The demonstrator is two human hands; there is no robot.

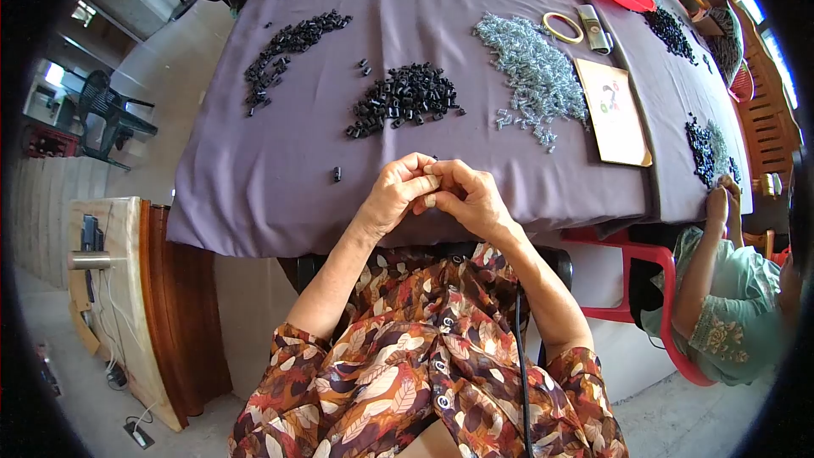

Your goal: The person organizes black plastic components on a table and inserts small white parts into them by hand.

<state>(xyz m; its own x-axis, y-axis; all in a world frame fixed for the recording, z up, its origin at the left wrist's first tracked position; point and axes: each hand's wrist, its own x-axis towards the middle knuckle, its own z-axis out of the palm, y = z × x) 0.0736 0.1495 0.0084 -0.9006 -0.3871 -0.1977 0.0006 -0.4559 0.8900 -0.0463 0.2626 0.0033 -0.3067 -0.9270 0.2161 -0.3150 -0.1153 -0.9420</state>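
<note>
My left hand and my right hand meet above the near edge of the purple cloth, fingertips pinched together. What they hold is mostly hidden by the fingers; only a tiny dark bit shows at the tips. Just beyond them lies a heap of small black cylindrical parts. One single black part stands apart to the left of my left hand. A pile of small clear plastic pieces spreads out beyond my right hand, to the right.
A looser band of black parts lies at the far left. Right of the clear pile are a tan ring, a rolled item and a board. Co-workers sit along the right, one on a red chair. A wooden cabinet stands left.
</note>
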